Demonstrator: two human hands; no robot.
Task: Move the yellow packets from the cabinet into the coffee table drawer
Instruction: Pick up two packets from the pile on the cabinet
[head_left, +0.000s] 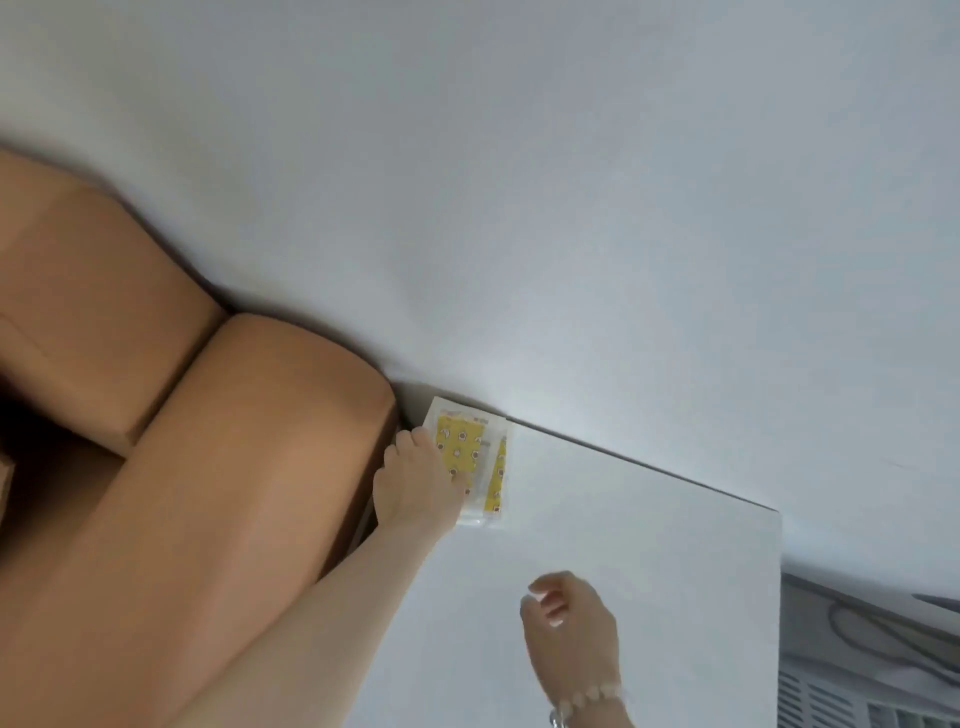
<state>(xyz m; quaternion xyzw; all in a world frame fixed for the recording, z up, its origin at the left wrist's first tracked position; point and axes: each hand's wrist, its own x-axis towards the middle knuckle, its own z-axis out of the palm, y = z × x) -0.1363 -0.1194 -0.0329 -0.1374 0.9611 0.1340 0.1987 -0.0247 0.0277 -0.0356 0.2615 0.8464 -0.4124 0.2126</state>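
Head view: camera tilted, slightly blurred. Yellow packets (460, 439), at least two in clear wrappers and overlapping, lie at the far corner of a white top (649, 571), close to the wall (519, 182) and just beside the arm of a tan sofa (234, 441). Cannot tell whether this top belongs to the cabinet or the table; no drawer in view.

Left hand (415, 483): reaches in from the sofa side and rests on the packets' left edge, fingers curled there, apparently pinching the stack. How far the grip goes underneath is hidden.

Right hand (569, 618): hovers above the white top, well apart from the packets, fingers loosely curled, holding nothing. Bead bracelet (587, 699) on its wrist.

Judgement: step in hand is securing the packets for carrying; transfer to the drawer not yet done.

Notes for doing it well:
- Wrappers look slick and thin, so the overlapped pair may shear apart. Square them up and pinch across both layers, not only the top one.
- Lift clear of the corner so nothing drops between sofa and wall.
- Keep the right hand free, presumably for the drawer or to support the stack from below.
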